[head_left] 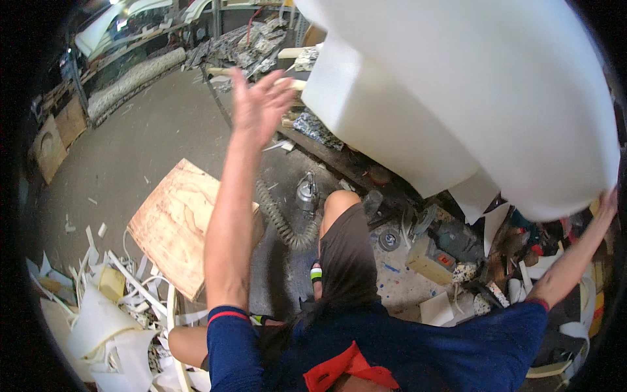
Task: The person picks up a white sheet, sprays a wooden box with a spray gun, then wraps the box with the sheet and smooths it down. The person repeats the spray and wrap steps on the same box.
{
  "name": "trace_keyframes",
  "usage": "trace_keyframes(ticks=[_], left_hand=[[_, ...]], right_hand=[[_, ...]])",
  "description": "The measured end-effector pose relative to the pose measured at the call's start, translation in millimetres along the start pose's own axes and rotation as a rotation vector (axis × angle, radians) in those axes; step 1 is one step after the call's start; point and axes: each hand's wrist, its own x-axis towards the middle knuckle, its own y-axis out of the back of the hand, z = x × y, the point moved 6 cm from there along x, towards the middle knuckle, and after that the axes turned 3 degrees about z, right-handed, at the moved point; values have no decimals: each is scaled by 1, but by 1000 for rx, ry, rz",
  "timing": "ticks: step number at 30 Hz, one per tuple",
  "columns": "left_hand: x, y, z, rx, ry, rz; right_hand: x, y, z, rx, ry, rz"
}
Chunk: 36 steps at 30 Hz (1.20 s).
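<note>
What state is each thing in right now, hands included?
Large white flexible sheet: bent in a broad curve.
Bare left hand: raised, open, fingers spread.
Bare right hand: at the sheet's right edge, grip unclear.
Pale square wooden board: facing up, partly hidden.
Pale coiled plastic hose: loosely curved.
White sheet-like scraps: heaped loosely.

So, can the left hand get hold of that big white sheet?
Probably yes: the left hand is open and empty, the big white sheet starts close beside it in this view, and nothing clearly blocks the way.
</note>
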Motion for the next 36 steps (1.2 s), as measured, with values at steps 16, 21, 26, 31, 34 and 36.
trace_keyframes(ticks=[16, 21, 26, 31, 34, 36], left_hand=[[-62, -106, -175, -524, 327, -158], [-101, -132, -209, 36, 241, -226], [-204, -158, -205, 324, 144, -657], [-293, -138, -174, -169, 457, -847], [-311, -120, -156, -420, 497, -740], [-307, -104, -162, -339, 600, -607]], right_hand=[[-325, 142, 266, -1714, -570, -923], [-274, -57, 209, -1150, -54, -746], [-275, -271, 189, -448, -232, -1080], [-326, -427, 199, -362, -330, -1240], [-385, -468, 225, -524, -489, -1454], [-434, -477, 237, -609, -585, -1608]])
